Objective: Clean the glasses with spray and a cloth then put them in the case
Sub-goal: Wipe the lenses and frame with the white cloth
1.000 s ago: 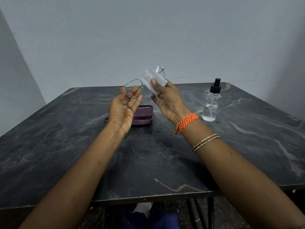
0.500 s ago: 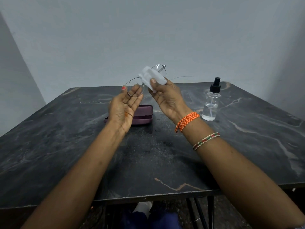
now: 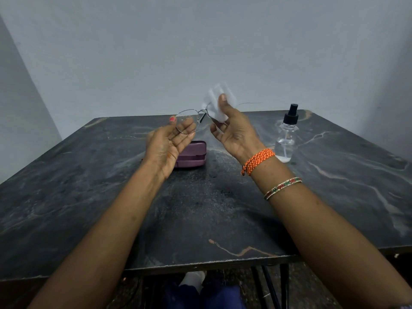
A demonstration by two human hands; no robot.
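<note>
Both hands hold the glasses (image 3: 189, 121): left grip (image 3: 169, 143) pinches one lens, right grip (image 3: 234, 128) presses cloth (image 3: 217, 104).

The white cloth (image 3: 219, 103) is smeared by motion blur, and it covers one lens of the glasses (image 3: 186, 121), so only the other lens and a thin arm show. The left hand (image 3: 167, 146) hides the near end of the purple case (image 3: 194, 153), and whether its lid is fully closed cannot be told. Both forearms run off the bottom edge, and the surface (image 3: 66, 197) is cut off at both sides.
</note>
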